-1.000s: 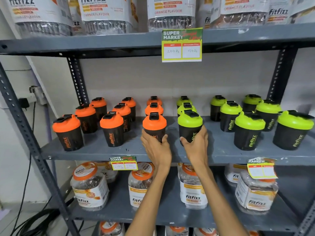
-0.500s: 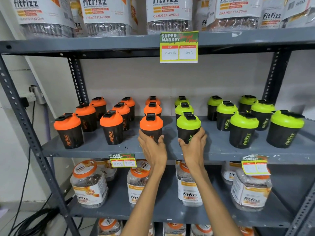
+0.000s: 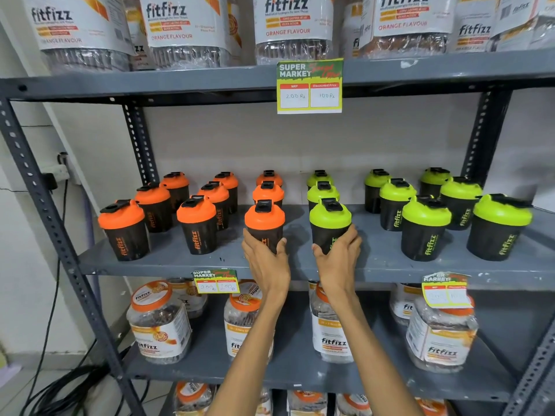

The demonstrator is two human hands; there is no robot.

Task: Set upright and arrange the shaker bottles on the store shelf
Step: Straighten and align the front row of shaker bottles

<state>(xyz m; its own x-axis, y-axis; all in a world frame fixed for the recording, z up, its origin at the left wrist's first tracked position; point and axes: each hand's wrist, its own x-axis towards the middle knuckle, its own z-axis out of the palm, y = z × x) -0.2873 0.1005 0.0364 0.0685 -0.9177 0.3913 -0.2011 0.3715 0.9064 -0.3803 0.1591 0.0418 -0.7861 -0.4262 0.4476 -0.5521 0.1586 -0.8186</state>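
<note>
Black shaker bottles stand upright in rows on the grey middle shelf [image 3: 168, 261]. Those on the left have orange lids, those on the right green lids. My left hand [image 3: 265, 262] grips the front orange-lidded shaker [image 3: 264, 219] of the middle row from below. My right hand [image 3: 338, 259] grips the front green-lidded shaker [image 3: 329, 219] beside it. Both bottles stand upright near the shelf's front edge, a small gap between them. Behind each stand two more shakers of the same colour, such as an orange one [image 3: 268, 192] and a green one [image 3: 322, 192].
Large fitfizz jars [image 3: 288, 25] fill the top shelf and more jars [image 3: 157, 322] sit on the shelf below. Price tags [image 3: 309, 85] hang from shelf edges. Slotted uprights [image 3: 45, 211] frame the rack. Black cables [image 3: 60, 382] lie on the floor at left.
Both hands stay on the same two front shakers. The bottles and the whole shelf sit slightly higher and closer in view, as the head has moved.
</note>
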